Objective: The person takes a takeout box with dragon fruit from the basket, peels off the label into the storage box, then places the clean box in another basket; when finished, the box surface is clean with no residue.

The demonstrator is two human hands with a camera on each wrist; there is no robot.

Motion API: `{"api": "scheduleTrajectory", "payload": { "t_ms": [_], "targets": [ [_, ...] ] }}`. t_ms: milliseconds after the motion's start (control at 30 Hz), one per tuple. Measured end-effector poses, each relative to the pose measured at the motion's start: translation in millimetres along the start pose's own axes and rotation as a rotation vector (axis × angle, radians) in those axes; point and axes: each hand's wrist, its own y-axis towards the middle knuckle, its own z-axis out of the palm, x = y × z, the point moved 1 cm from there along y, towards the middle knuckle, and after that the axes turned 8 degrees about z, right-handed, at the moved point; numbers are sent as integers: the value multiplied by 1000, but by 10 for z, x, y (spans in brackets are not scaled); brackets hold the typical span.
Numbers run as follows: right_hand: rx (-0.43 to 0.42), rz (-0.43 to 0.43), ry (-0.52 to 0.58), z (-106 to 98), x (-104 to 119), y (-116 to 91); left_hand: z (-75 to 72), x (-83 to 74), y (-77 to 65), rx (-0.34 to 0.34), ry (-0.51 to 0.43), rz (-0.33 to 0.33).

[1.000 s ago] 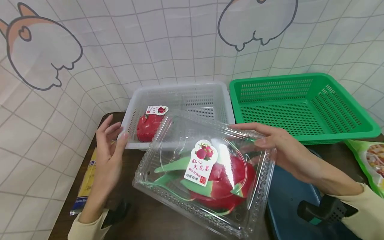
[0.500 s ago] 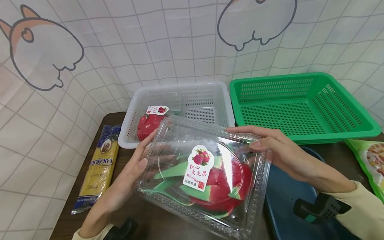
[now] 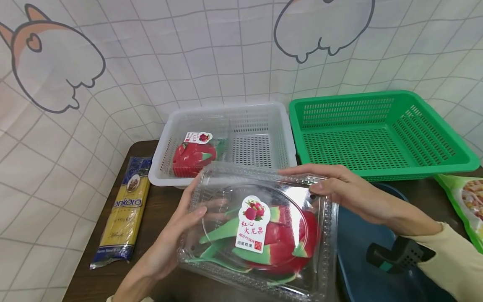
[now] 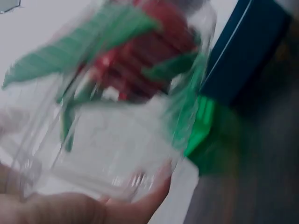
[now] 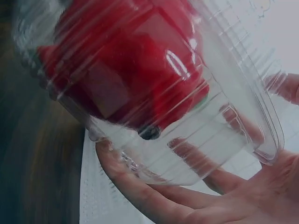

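Observation:
I hold a clear plastic clamshell box with a red dragon fruit and a white label inside, low over the dark table. My left hand grips its left side, thumb on the lid and fingers beneath. My right hand holds the far right edge. Though blurred, the left wrist view has the box lying on my left hand. The right wrist view shows the box with my right hand curled round it, fingers showing through the plastic.
Behind the box stands a white basket holding a second boxed dragon fruit. A green basket stands to its right. A pasta pack lies at the table's left, a blue tray under my right arm, a green bag far right.
My left hand came in from the left and took hold of the box's left side. The box has sunk lower and levelled out, uncovering the white basket's fruit.

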Motion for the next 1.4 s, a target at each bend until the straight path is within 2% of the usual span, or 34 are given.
{"api": "scheduleTrajectory", "payload": {
  "t_ms": [100,300,433,700,800,967,1167,1400],
  "targets": [
    [15,33,-6,-3,4,-31,84,11,-35,-28,-60,-22],
    [6,160,22,57,44,-105,160,34,-128,-122,-48,-31],
    [-11,216,40,111,45,-154,163,79,-185,-183,-87,-39],
    [63,316,130,362,-57,-298,105,170,-290,-273,-155,-78],
    [93,345,191,443,-77,-322,104,209,-300,-289,-155,-95],
    [90,408,233,503,-63,-315,135,323,-294,-307,-153,-121],
    [85,486,152,536,-106,-247,160,486,-285,-313,-176,-156],
    [77,536,89,499,-152,-166,125,574,-227,-307,-150,-179]
  ]
}}
